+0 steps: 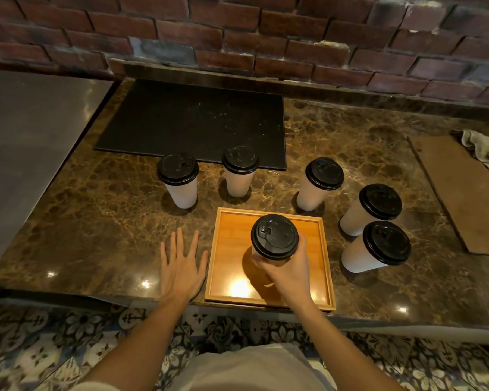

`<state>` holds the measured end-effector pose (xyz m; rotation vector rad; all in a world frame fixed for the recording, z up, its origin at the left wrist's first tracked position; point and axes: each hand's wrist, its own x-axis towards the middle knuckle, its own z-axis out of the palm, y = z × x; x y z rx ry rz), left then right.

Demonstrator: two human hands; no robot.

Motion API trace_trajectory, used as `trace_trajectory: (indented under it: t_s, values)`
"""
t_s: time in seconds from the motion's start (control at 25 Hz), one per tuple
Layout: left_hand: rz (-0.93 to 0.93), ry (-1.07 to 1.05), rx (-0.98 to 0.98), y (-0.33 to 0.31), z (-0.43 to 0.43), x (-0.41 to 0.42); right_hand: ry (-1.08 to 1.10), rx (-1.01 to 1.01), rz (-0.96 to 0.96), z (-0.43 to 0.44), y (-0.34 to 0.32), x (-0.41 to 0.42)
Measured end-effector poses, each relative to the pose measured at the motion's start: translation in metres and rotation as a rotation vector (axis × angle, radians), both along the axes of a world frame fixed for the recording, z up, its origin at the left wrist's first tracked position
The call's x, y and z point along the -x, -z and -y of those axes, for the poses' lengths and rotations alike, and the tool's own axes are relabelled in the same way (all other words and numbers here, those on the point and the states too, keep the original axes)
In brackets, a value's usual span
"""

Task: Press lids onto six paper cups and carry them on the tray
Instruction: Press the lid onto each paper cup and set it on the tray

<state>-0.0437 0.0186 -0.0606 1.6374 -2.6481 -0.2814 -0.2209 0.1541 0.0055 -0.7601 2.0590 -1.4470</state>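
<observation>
A paper cup with a black lid pressed on it is over the middle of the wooden tray, which lies at the near edge of the desk, about midway along it. The right hand has its grip closed round the cup's wall just under the lid, fingers on the left side and thumb on the right; whether the cup's base touches the tray floor cannot be told, as the lid and hand hide it. The left hand is opened flat with its fingers spread, palm down over the desk just beside the tray's left rim, holding nothing; whether it rests on the surface or hovers is unclear. Five more lidded cups stand upright on the desk around the tray's far and right sides: a far-left cup and a middle cup beyond the tray's far left corner, a third cup just past its far right corner, and a pair to the right, the farther cup and the nearer cup, close together. A black mat lies toward the desk's far edge, behind the two left cups. Near the right edge lies a brown board with a crumpled cloth at its far end. A brick wall rises behind the desk.
</observation>
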Motion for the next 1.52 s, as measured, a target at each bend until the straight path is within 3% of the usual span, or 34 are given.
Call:
trace_trajectory:
  t_s: [0.68,1.16,1.24,1.4,1.52]
  values:
    - [-0.003,0.005,-0.012,0.002,0.004,0.0,-0.119,-0.017,-0.054,0.101,-0.001,-0.01]
    - [0.0,0.004,-0.019,0.006,0.006,-0.002,-0.163,-0.035,-0.06,0.101,-0.018,-0.012]
    - [0.003,0.004,-0.011,0.005,0.006,-0.002,-0.105,0.039,-0.153,0.096,-0.04,-0.012]
    - [0.011,0.02,-0.019,0.006,0.008,-0.003,-0.082,0.294,-0.562,0.122,-0.095,-0.022]
    - [-0.01,0.025,-0.041,0.002,0.008,-0.004,-0.23,0.304,-0.563,0.169,-0.112,-0.051]
